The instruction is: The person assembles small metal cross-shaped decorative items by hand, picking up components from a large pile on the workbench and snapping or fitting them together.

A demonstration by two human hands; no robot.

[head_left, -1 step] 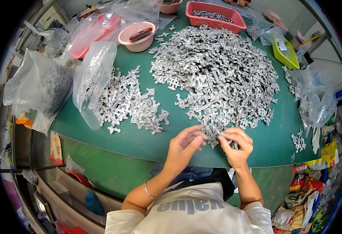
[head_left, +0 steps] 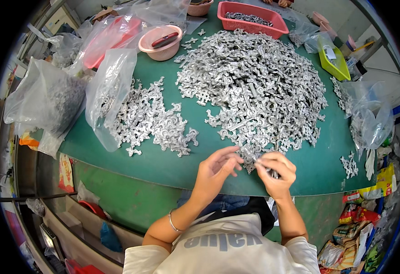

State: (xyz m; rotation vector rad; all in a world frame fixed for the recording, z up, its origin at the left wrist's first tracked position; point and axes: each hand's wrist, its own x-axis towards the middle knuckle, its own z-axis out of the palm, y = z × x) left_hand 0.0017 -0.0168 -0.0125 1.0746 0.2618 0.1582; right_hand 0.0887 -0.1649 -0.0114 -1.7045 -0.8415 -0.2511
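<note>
A large heap of small silver metal parts (head_left: pixel 255 77), with curved, knobbly outlines, covers the middle of the green table (head_left: pixel 200 176). At its near edge my right hand (head_left: pixel 278 173) is closed around several of these metal parts; one sticks out at the thumb and fingertips, slightly blurred. My left hand (head_left: pixel 216 171) faces it from the left, fingers loosely curved and thumb apart, with nothing visible in it. Loose parts lie between the two hands. To the left spreads a smaller pile of similar parts (head_left: pixel 156 123), partly under a clear plastic bag (head_left: pixel 108 98).
A pink bowl (head_left: pixel 147 48) with a dark red object (head_left: pixel 165 40) stands back left. Behind the heap is a red basket (head_left: pixel 280 28) of parts; a yellow-green basket (head_left: pixel 337 68) and bagged parts (head_left: pixel 369 114) are at right. Another person's hands (head_left: pixel 277 2) show at the far edge.
My right hand's fingertips and the metal part at them have shifted very slightly. My left hand and the piles look the same.
</note>
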